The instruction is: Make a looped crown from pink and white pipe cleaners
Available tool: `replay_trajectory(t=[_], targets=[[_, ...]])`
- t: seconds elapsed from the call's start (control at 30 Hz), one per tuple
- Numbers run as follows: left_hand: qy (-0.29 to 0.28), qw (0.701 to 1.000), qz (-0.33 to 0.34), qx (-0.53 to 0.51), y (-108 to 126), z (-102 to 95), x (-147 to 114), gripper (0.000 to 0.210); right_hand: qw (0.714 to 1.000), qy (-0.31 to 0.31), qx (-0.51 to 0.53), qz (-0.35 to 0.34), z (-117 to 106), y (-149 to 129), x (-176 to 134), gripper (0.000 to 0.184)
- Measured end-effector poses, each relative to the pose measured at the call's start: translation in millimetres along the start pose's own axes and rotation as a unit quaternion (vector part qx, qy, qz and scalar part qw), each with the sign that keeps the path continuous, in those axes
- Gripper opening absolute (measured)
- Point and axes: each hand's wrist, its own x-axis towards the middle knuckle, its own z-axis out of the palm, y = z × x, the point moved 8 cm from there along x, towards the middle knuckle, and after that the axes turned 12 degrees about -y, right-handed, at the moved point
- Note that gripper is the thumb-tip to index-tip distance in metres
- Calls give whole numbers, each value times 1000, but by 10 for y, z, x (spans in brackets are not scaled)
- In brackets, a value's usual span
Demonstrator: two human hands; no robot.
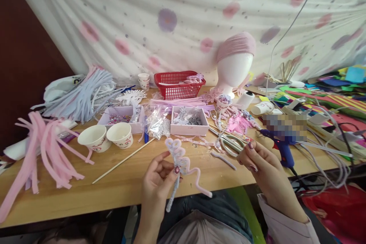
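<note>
My left hand pinches a pipe-cleaner piece above the table's front edge. Pale pink loops run along its upper part, a wrapped grey-blue stem points down, and one loose pink end bends out to the right. My right hand is closed in a pinch at the right, close to the handles of a pair of scissors. Whatever lies between its fingertips is too small or hidden to make out. A short grey pipe-cleaner bit lies on the table between my hands.
Pink pipe cleaners, two paper cups and a thin wooden stick lie leftward. Behind are two bead boxes, a red basket and a foam head. A blue glue gun with cables sits right.
</note>
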Motion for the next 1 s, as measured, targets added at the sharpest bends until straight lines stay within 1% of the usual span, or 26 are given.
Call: replay_trajectory(t=[0.03, 0.1, 0.17, 0.23, 0.3, 0.37, 0.4, 0.43, 0.47, 0.5, 0.53, 0.57, 0.63, 0.7, 0.77, 0.83, 1.0], targets=[[6, 1000, 10, 4, 59, -59, 5, 46, 1000, 3, 0, -6, 29, -45, 15, 46], [12, 1000, 23, 14, 165, -157, 10, 44, 1000, -2, -2, -26, 155, -135, 62, 48], [19, 999, 34, 17, 255, -245, 8, 42, 997, -28, -33, -56, 371, -225, 127, 47], [34, 998, 45, 6, 334, -353, 0, 41, 985, -89, -114, -94, 692, -306, 196, 47], [56, 996, 63, -11, 421, -497, -9, 41, 956, -170, -202, -125, 1082, -335, 248, 51], [75, 993, 88, -21, 529, -671, -20, 41, 929, -229, -254, -143, 1449, -318, 301, 57], [83, 991, 100, -18, 588, -760, -30, 42, 911, -259, -280, -155, 1641, -303, 326, 57], [90, 990, 108, -14, 642, -844, -41, 44, 890, -290, -309, -172, 1839, -281, 346, 54], [109, 986, 123, -10, 704, -938, -69, 45, 865, -317, -338, -192, 2035, -252, 363, 47], [129, 982, 140, -6, 765, -1022, -105, 45, 839, -341, -367, -215, 2222, -213, 378, 36], [146, 979, 144, -2, 801, -1089, -140, 45, 811, -360, -398, -234, 2395, -158, 392, 23], [166, 974, 151, 0, 833, -1147, -182, 44, 782, -376, -429, -252, 2551, -89, 403, 14], [195, 966, 170, 6, 883, -1214, -261, 41, 719, -402, -491, -284, 2807, 71, 399, 11], [197, 964, 179, 10, 894, -1228, -293, 40, 664, -413, -541, -311, 2965, 217, 372, 12], [193, 964, 184, 16, 893, -1227, -296, 37, 622, -410, -577, -334, 3038, 315, 331, 14], [192, 963, 189, 28, 894, -1229, -286, 34, 593, -404, -602, -351, 3060, 365, 290, 13], [192, 959, 197, 67, 911, -1265, -255, 32, 542, -404, -625, -389, 3069, 385, 216, 13]])
